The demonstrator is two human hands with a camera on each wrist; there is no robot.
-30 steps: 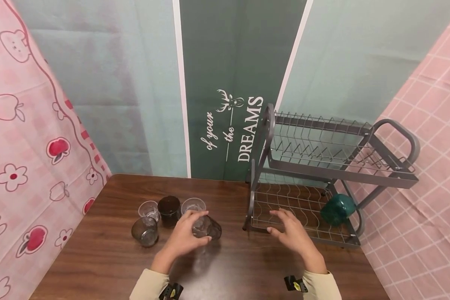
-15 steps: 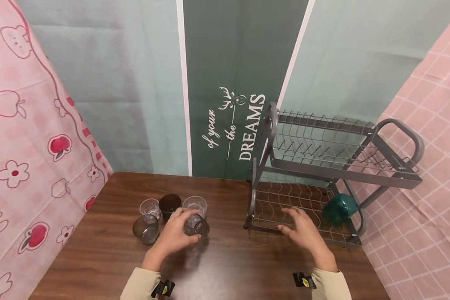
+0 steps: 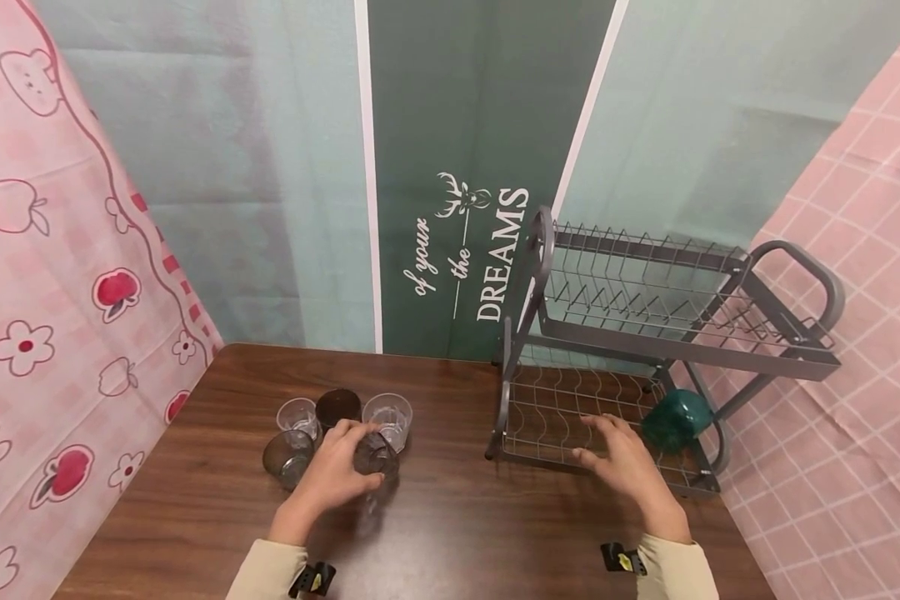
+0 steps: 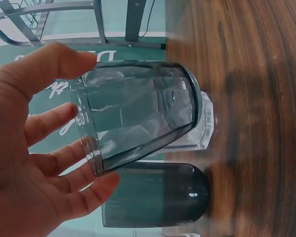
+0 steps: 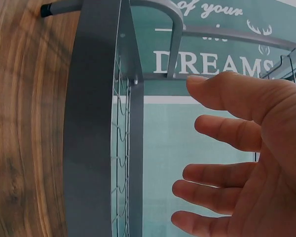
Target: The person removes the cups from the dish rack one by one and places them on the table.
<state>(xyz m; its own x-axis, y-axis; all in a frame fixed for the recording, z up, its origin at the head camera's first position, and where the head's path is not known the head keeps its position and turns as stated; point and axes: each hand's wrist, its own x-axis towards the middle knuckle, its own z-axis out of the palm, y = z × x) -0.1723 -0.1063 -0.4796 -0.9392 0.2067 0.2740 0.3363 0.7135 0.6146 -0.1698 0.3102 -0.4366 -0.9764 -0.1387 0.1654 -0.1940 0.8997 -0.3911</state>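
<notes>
My left hand [image 3: 333,468] holds a smoky grey drinking glass [image 4: 138,106], thumb and fingertips round its rim. The glass tilts slightly, and its base looks raised above the wooden table in the left wrist view. Just behind it stand a clear glass [image 3: 388,421] and a dark brown glass [image 3: 338,406]. Another smoky glass [image 3: 288,458] and a small clear glass [image 3: 298,417] stand to the left, one partly behind the hand. My right hand [image 3: 626,462] hovers before the lower tier of the dish rack, fingers spread and loosely bent, with nothing in them.
A grey two-tier dish rack [image 3: 675,342] stands on the right of the table [image 3: 450,533]. A teal glass [image 3: 677,419] lies on its side at the right end of the lower tier. Printed cloths hang behind and on both sides.
My left hand has moved left with the smoky glass, bringing it in front of the other glasses. My right hand has shifted to the right along the rack, still holding nothing.
</notes>
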